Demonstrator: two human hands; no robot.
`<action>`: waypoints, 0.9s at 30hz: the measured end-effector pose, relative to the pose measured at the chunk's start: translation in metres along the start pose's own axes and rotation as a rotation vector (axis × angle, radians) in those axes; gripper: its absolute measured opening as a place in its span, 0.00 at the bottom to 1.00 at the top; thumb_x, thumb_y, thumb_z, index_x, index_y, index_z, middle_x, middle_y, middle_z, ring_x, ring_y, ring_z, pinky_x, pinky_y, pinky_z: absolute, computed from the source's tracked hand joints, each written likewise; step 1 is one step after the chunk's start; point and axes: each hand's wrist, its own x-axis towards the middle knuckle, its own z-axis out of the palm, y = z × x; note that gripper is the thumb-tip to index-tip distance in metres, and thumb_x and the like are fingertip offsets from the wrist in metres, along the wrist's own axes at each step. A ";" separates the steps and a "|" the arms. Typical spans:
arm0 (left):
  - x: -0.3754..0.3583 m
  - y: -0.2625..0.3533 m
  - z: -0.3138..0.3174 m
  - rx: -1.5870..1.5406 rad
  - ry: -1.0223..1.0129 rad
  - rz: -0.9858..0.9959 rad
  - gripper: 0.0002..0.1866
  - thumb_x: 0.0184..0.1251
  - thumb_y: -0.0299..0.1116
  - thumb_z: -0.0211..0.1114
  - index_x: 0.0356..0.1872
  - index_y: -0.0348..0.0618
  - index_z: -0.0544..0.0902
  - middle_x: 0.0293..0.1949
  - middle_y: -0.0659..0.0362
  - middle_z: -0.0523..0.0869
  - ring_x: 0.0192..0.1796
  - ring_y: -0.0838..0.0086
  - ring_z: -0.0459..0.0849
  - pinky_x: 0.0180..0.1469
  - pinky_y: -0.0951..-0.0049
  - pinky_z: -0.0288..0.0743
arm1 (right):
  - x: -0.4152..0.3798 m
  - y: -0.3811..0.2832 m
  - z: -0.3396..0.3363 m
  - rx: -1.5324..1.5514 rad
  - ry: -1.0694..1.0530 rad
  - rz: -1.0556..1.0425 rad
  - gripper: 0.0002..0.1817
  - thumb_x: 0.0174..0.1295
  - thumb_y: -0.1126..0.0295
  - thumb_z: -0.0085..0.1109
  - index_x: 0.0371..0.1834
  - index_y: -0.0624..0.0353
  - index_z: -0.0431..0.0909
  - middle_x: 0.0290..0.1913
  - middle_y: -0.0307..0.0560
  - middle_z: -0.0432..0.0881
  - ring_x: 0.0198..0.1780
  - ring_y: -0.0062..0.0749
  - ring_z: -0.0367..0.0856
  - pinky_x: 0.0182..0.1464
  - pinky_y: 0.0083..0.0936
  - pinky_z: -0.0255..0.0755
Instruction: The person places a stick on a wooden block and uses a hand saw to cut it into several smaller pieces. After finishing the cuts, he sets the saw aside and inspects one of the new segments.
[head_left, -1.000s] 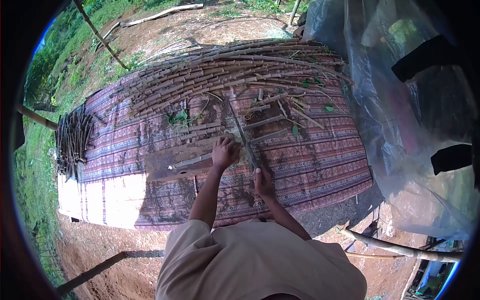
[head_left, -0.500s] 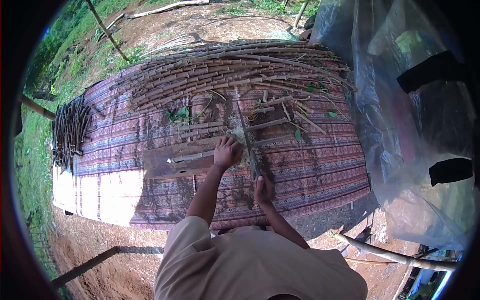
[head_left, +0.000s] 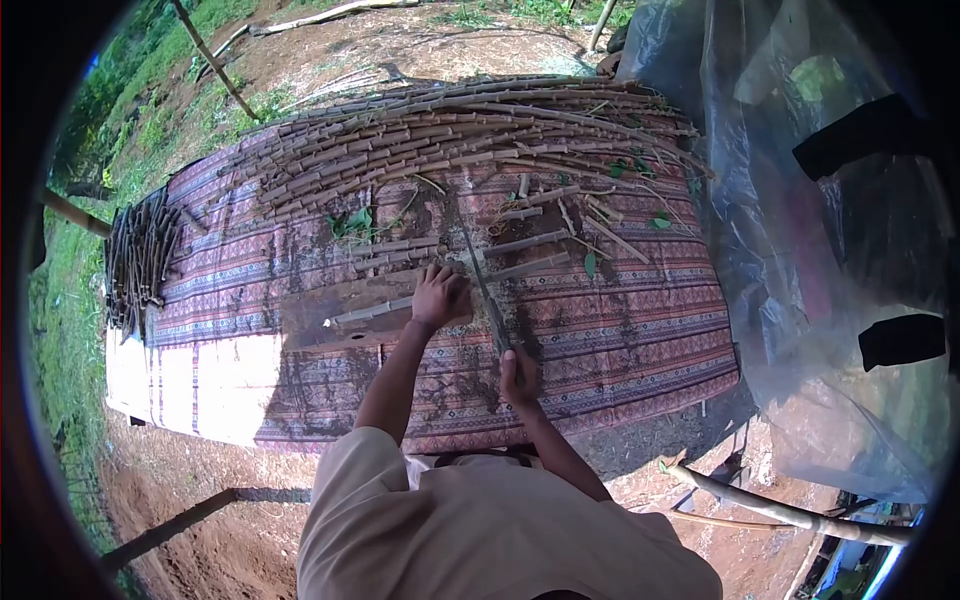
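Note:
My right hand [head_left: 520, 377] is closed around the handle of a hand saw [head_left: 486, 285], whose long blade points away from me across the table. Just left of the blade, my left hand [head_left: 441, 297] grips a cut woody stem [head_left: 375, 312] and presses it down over a flat brown board [head_left: 305, 318]. The stem's pale cut end sticks out to the left. Beyond my left hand lie short stem pieces [head_left: 395, 247]; another short piece [head_left: 530, 243] lies right of the blade. Pale sawdust is scattered around the blade.
Long knobbly stems [head_left: 430, 140] are heaped along the table's far side. A bundle of short cut stems [head_left: 140, 255] sits at the left end of the patterned cloth [head_left: 640, 340]. Green leaves [head_left: 352, 225] lie among the scraps. Clear plastic sheeting [head_left: 780, 250] hangs on the right.
The saw's tip has come back toward me and slightly left. My left hand has shifted a little to the left along with the stem. The view has also moved slightly.

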 end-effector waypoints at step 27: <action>0.015 -0.009 0.003 -0.028 -0.032 0.086 0.12 0.64 0.47 0.65 0.36 0.51 0.81 0.38 0.60 0.78 0.47 0.62 0.76 0.52 0.60 0.68 | -0.002 0.008 0.018 -0.027 0.075 0.117 0.17 0.74 0.59 0.48 0.28 0.58 0.69 0.18 0.38 0.71 0.21 0.23 0.74 0.24 0.27 0.64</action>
